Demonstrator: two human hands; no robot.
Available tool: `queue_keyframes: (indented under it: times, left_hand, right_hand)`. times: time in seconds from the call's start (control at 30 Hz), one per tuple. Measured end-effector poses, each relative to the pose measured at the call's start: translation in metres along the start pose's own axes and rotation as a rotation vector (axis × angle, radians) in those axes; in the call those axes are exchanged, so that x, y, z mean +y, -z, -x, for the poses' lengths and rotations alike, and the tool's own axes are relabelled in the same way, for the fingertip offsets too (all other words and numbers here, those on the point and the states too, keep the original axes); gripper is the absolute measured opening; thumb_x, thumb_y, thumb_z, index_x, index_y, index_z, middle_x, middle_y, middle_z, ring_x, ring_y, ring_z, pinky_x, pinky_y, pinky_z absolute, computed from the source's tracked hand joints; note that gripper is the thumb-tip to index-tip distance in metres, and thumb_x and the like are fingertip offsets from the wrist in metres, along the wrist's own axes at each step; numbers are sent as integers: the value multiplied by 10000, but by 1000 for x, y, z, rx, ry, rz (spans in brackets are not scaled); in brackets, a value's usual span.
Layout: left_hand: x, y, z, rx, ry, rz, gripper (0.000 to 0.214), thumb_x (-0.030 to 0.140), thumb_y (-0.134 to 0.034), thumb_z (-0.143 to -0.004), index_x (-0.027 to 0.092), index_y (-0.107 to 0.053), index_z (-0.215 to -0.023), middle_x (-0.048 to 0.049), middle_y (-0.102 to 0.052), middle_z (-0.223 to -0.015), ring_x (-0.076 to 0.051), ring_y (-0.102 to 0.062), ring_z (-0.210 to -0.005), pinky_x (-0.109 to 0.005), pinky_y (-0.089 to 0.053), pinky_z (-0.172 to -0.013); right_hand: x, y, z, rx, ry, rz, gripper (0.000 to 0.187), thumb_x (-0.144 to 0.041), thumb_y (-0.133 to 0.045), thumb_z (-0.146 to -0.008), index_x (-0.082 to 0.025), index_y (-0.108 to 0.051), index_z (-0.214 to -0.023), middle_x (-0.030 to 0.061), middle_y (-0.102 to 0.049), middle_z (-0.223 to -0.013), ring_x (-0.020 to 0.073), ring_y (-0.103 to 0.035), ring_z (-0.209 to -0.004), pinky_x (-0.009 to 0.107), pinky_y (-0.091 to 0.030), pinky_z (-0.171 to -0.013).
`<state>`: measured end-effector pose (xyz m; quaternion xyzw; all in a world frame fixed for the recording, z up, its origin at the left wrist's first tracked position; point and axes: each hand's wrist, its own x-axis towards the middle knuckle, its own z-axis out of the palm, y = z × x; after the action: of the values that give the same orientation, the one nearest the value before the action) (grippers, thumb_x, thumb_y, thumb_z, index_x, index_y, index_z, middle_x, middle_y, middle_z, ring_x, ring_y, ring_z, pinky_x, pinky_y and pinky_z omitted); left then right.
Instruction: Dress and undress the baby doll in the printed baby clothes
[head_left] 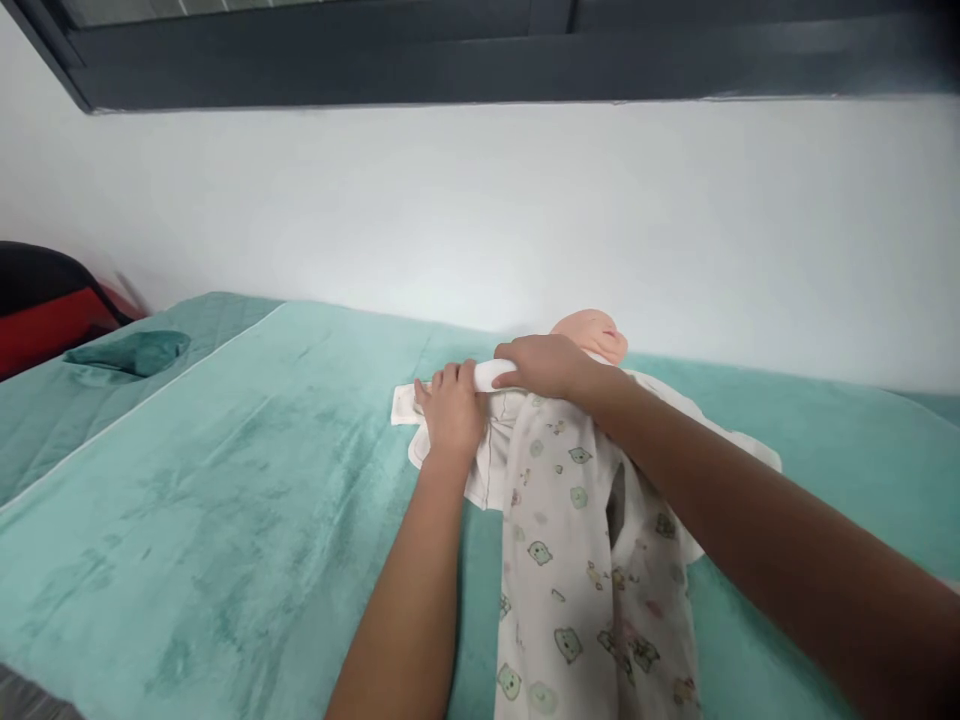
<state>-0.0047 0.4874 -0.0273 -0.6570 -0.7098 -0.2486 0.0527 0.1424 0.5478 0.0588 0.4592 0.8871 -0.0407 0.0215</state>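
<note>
A doll (589, 332) lies on its back on the bed, its head turned to the wall side and its face partly seen. White baby trousers printed with green animals (559, 520) stretch toward me over its body, and a white baby top (491, 470) spreads out beneath. My right hand (544, 365) is closed around a smooth white rounded piece (493, 375), perhaps the doll's arm; its exact kind is unclear. My left hand (454, 410) presses beside it with curled fingers on the top's sleeve, whose end (405, 405) sticks out to the left.
A teal plush cover (225, 520) lies over the bed, with a face opening (131, 353) at the left end. A white wall (337, 210) and a dark window frame (337, 60) stand behind. A red and black object (56, 310) sits at far left.
</note>
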Motion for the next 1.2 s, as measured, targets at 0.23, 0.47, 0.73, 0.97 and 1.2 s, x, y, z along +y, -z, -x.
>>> queue_keyframes:
  times: [0.23, 0.47, 0.73, 0.97, 1.2]
  left_hand:
    - [-9, -4, -6, -29, 126, -41, 347, 225, -457, -923, 261, -570, -1250, -89, -636, -1198, -326, -526, -1155, -663, -286, -1082]
    - [-4, -8, -8, -39, 138, -65, 382, 208, -440, -909, 227, -547, -1276, -111, -621, -1232, -345, -509, -1198, -708, -244, -1093]
    - [7, -5, -10, -60, 104, 103, 534, 87, -431, -803, 197, -504, -1321, -150, -540, -1386, -331, -436, -1349, -764, -55, -1119]
    - [80, 45, 7, -219, -301, 648, 369, 238, -406, -922, 247, -580, -1247, -30, -611, -1332, -188, -556, -1234, -368, -434, -1083]
    - [177, 32, 1, -431, -714, -57, 209, 223, -494, -896, 158, -681, -962, -104, -658, -1120, -242, -563, -1127, -443, -344, -1085]
  right_hand:
    - [12, -7, 10, 150, -114, -243, 331, -362, -479, -920, -265, -649, -1187, 35, -684, -1235, 257, -627, -1081, 369, -460, -863]
    - [70, -78, 112, 650, -475, -446, 377, -326, -395, -937, -249, -661, -1193, 45, -683, -1253, 261, -620, -1133, 414, -460, -954]
    - [84, -118, 138, 653, -679, -130, 448, -193, -423, -872, -252, -591, -1284, 29, -610, -1364, 305, -552, -1191, 488, -366, -1029]
    - [81, -109, 129, 683, -677, -207, 421, -164, -441, -843, -243, -601, -1225, 43, -627, -1320, 291, -532, -1183, 477, -336, -1042]
    - [78, -104, 132, 682, -787, -286, 337, -294, -398, -929, -234, -587, -1201, 85, -618, -1304, 326, -475, -1242, 626, -225, -1090]
